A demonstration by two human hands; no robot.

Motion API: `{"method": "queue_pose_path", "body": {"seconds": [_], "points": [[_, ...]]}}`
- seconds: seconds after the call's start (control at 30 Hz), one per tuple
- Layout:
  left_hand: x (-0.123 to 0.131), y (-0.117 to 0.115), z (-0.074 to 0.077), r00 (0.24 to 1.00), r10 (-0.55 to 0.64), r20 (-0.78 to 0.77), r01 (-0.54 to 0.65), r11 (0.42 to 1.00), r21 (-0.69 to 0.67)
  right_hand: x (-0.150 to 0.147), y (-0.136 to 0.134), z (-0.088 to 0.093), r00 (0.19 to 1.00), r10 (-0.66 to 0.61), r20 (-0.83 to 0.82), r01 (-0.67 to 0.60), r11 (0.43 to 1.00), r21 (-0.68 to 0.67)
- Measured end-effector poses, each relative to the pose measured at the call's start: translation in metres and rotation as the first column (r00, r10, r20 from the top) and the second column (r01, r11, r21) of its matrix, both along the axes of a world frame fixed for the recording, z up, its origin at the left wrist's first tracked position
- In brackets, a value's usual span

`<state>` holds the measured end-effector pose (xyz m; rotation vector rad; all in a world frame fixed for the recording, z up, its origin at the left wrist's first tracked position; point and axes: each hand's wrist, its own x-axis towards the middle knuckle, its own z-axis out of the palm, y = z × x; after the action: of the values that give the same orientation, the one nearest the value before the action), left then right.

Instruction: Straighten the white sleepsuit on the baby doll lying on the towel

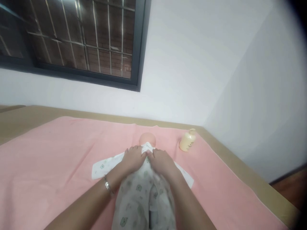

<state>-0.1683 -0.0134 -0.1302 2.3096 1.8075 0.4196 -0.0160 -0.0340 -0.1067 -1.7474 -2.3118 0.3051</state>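
A baby doll lies on a pink cloth (55, 159), its bald head (148, 140) pointing away from me. It wears a white printed garment (141, 195) with small green figures, sleeves spread to both sides. My left hand (134, 158) rests on the doll's chest near the collar, fingers curled and pinching the fabric. A bracelet (107, 186) circles that wrist. My right hand (161, 161) sits beside it, fingers also closed on the garment at the neckline. The two hands nearly touch at the middle of the collar.
A pale yellow pump bottle (187, 141) stands on the pink cloth right of the doll's head. The cloth covers a tan surface (251, 182) set into a white wall corner. A dark barred window (72, 38) is up left. Wooden floor (292, 188) shows at right.
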Motion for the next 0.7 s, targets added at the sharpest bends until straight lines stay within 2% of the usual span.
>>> {"method": "queue_pose_path", "body": {"seconds": [0.07, 0.13, 0.23, 0.33, 0.4, 0.5, 0.6, 0.7], "points": [[-0.003, 0.005, 0.002, 0.998, 0.002, 0.059, 0.001, 0.998, -0.06, -0.002, -0.002, 0.001, 1.0, 0.012, 0.008, -0.012, 1.0, 0.018], [0.0, 0.004, 0.002, 0.999, 0.02, 0.038, -0.018, 0.998, -0.056, 0.0, 0.003, -0.002, 1.0, -0.027, -0.01, 0.027, 1.0, -0.007], [0.008, -0.007, -0.001, 0.994, 0.048, -0.102, -0.041, 0.997, 0.064, 0.007, 0.018, -0.009, 0.994, -0.092, -0.057, 0.087, 0.992, -0.087], [0.014, -0.016, -0.002, 0.983, 0.043, -0.18, -0.017, 0.99, 0.142, 0.012, 0.025, -0.013, 0.992, -0.102, -0.079, 0.091, 0.986, -0.142], [0.012, -0.015, -0.002, 0.988, 0.027, -0.151, -0.01, 0.994, 0.111, 0.011, 0.02, -0.011, 0.994, -0.097, -0.052, 0.09, 0.988, -0.128], [0.003, -0.002, 0.001, 1.0, 0.02, -0.016, -0.02, 1.0, -0.009, 0.006, 0.007, -0.005, 0.998, -0.065, 0.0, 0.065, 0.997, -0.052], [-0.004, 0.009, 0.001, 0.994, 0.07, 0.089, -0.06, 0.992, -0.112, 0.004, 0.004, -0.005, 0.999, -0.04, -0.023, 0.039, 0.999, -0.024], [0.003, 0.003, 0.0, 0.992, 0.124, 0.022, -0.122, 0.991, -0.05, 0.009, 0.017, -0.013, 0.995, -0.075, -0.071, 0.07, 0.994, -0.078]]}}
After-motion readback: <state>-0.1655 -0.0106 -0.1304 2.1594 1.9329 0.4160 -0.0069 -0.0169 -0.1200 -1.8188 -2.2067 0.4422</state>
